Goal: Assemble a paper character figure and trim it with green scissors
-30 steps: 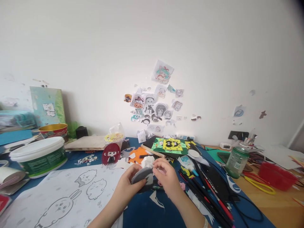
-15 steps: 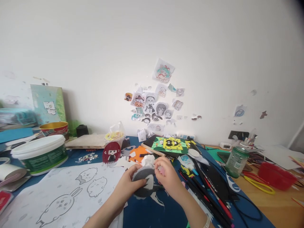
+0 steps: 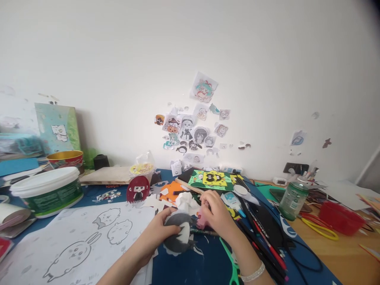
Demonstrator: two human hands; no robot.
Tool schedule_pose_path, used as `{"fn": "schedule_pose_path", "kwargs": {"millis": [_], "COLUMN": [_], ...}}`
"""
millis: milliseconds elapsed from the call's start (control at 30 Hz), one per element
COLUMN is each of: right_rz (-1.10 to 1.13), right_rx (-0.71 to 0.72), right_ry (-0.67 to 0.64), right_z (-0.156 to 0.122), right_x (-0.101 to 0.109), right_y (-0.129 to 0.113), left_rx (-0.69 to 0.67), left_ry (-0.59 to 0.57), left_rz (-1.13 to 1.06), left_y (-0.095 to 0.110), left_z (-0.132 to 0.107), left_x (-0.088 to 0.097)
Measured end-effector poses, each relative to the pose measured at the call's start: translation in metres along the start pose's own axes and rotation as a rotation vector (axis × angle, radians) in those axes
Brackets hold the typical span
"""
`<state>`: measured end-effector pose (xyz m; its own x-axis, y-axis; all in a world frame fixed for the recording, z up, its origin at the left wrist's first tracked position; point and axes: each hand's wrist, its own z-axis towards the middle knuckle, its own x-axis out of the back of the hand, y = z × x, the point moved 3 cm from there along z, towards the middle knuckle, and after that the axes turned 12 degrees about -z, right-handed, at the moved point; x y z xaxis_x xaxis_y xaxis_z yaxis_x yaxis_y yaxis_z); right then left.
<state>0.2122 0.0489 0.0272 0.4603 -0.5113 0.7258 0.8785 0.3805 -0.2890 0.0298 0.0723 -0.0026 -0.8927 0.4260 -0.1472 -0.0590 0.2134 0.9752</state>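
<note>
The left hand point(image 3: 162, 229) is curled around a grey and white foam shape point(image 3: 178, 233), with the thumb on top, holding it just above the blue mat point(image 3: 190, 265) on the bench. The right hand point(image 3: 215, 213) is bent at the wrist, and its fingers pinch a small pink piece point(image 3: 202, 219) right beside the foam shape. A white crumpled lump point(image 3: 185, 201) sits just behind the foam shape.

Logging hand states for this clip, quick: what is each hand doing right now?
Left hand: closed on the grey and white foam figure.
Right hand: fingers curled on a small pink piece beside the figure.
</note>
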Motion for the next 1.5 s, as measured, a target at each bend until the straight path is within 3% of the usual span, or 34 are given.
{"fn": "schedule_pose_path", "kwargs": {"millis": [133, 233, 433, 633, 767, 867, 1067, 1233, 1400, 1500], "right_rz": [0.062, 0.051, 0.059, 0.246, 0.224, 0.101, 0.069, -0.053, -0.158, -0.044], "right_rx": [-0.046, -0.049, -0.084, -0.129, 0.013, 0.127, 0.147, 0.205, 0.292, 0.225], "right_ry": [0.028, 0.032, 0.042, 0.095, 0.102, 0.073, 0.165, 0.132, -0.004, -0.052], "right_z": [-0.001, -0.002, 0.001, 0.002, -0.003, -0.008, -0.01, -0.011, -0.011, -0.009], "right_x": [0.001, -0.003, -0.007, -0.006, -0.01, -0.017, -0.023, -0.023, -0.024, -0.021], "right_y": [0.002, 0.002, 0.01, 0.005, -0.024, -0.045, -0.051, -0.05, -0.046, -0.042], "left_rx": [0.025, -0.039, -0.199, -0.373, -0.413, -0.323, -0.2, -0.167, -0.38, -0.44], "left_ry": [-0.039, -0.027, 0.118, 0.263, 0.124, -0.008, -0.035, -0.051, -0.016, -0.075], "left_rz": [0.074, 0.178, 0.277, 0.261, 0.265, 0.227, 0.092, 0.188, 0.541, 0.613], "left_y": [0.001, 0.002, 0.006, 0.022, 0.025, 0.019, 0.016, 0.017, 0.011, 0.009], "left_z": [-0.001, 0.001, 0.011, 0.003, -0.003, -0.003, -0.007, -0.009, 0.0, 0.0], "left_x": [-0.001, 0.0, 0.015, 0.027, 0.014, 0.001, -0.002, 0.002, 0.005, 0.002]}}
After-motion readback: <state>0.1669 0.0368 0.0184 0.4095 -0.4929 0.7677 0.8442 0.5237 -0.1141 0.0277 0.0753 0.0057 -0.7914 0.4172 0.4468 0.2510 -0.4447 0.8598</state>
